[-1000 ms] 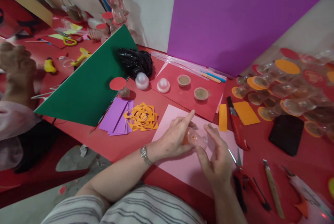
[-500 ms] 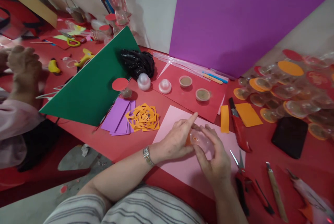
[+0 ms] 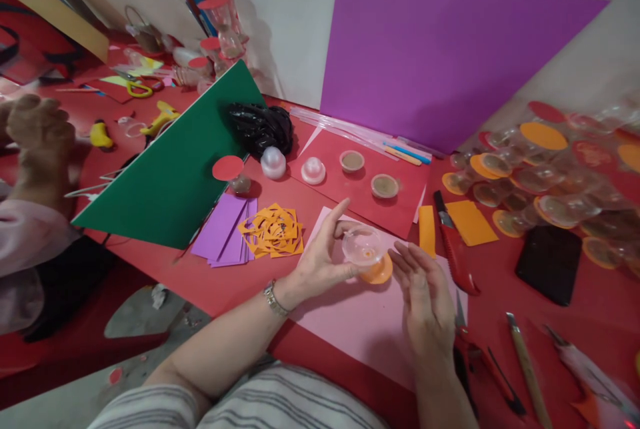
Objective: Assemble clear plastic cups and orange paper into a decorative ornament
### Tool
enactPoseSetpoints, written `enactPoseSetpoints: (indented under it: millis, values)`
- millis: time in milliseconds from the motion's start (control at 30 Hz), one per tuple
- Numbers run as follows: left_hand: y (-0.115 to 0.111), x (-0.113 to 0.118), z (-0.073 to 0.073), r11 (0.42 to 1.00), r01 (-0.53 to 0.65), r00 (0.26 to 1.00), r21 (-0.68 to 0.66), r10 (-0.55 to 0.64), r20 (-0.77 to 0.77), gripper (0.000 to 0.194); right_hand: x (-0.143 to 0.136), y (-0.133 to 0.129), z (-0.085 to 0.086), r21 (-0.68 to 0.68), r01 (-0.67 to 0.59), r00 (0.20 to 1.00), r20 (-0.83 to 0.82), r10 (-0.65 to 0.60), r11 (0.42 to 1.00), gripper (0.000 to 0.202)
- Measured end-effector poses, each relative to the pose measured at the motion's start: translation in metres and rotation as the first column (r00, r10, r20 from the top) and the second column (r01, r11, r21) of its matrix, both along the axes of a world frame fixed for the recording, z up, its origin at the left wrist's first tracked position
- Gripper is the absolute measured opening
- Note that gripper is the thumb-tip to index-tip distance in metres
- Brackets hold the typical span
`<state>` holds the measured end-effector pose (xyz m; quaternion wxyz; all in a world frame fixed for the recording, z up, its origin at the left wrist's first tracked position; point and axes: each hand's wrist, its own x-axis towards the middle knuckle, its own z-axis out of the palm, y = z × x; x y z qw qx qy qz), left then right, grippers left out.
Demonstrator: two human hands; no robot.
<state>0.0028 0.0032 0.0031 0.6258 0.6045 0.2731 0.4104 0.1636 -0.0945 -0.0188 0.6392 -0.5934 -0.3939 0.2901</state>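
Observation:
My left hand (image 3: 320,257), with a watch on the wrist, grips a clear plastic cup (image 3: 361,243) between thumb and fingers. Under the cup shows an orange disc (image 3: 378,271). To the right, my right hand (image 3: 426,292) is held with fingers stretched out, close to the disc and apart from the cup. Both hands are over a pink sheet (image 3: 345,312). Beyond them, on a red sheet (image 3: 400,215), lie two small cups of sand-coloured filling (image 3: 351,161) and a translucent domed piece (image 3: 313,170). Scissors (image 3: 467,335) lie beside my right forearm.
Left are orange cut-out rings (image 3: 273,230), purple strips (image 3: 225,229), and a leaning green board (image 3: 175,175). A red utility knife (image 3: 457,255), black phone-like slab (image 3: 549,264) and stacked cup pieces (image 3: 555,195) are right. Another person's hand (image 3: 37,125) rests far left.
The cup has turned upright, its orange disc now underneath. My right hand has let go and moved off to the right, while my left hand keeps hold.

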Motion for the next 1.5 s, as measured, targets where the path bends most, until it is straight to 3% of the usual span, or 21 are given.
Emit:
enactPoseSetpoints:
  millis: [167, 300, 467, 633, 900, 1167, 1367, 1500]
  values:
    - [-0.003, -0.004, 0.007, 0.974, 0.159, 0.964, 0.164, -0.117, -0.239, 0.105, -0.002, -0.003, 0.003, 0.004, 0.076, 0.996, 0.037, -0.076, 0.997, 0.033]
    - [-0.005, -0.004, 0.009, 0.938, 0.254, 0.925, 0.235, -0.165, -0.343, 0.104, -0.003, -0.007, 0.007, 0.044, 0.021, 0.972, 0.231, -0.030, 0.999, 0.038]
    - [-0.005, -0.003, 0.007, 0.928, 0.302, 0.895, 0.219, -0.196, -0.401, 0.107, -0.004, -0.007, 0.011, 0.017, -0.160, 0.838, 0.531, 0.127, 0.987, 0.051]
    - [-0.005, -0.001, 0.001, 0.938, 0.288, 0.889, 0.194, -0.187, -0.417, 0.110, -0.006, -0.001, 0.016, 0.022, -0.157, 0.711, 0.696, 0.098, 0.987, 0.050]
    - [-0.011, 0.003, -0.002, 0.931, 0.264, 0.892, 0.251, -0.136, -0.431, 0.112, -0.006, -0.001, 0.013, 0.034, -0.143, 0.685, 0.725, 0.074, 0.989, 0.048]
    - [-0.008, 0.000, 0.004, 0.888, 0.365, 0.877, 0.280, -0.228, -0.422, 0.118, 0.000, -0.008, 0.015, 0.052, -0.195, 0.787, 0.604, 0.125, 0.979, 0.056]
    - [-0.009, -0.001, -0.002, 0.878, 0.401, 0.867, 0.263, -0.271, -0.418, 0.116, 0.000, -0.005, 0.015, -0.004, -0.237, 0.705, 0.688, 0.174, 0.972, 0.053]
    - [-0.011, 0.001, -0.006, 0.881, 0.389, 0.875, 0.270, -0.260, -0.409, 0.115, -0.002, -0.004, 0.014, -0.025, -0.210, 0.705, 0.689, 0.169, 0.977, 0.046]
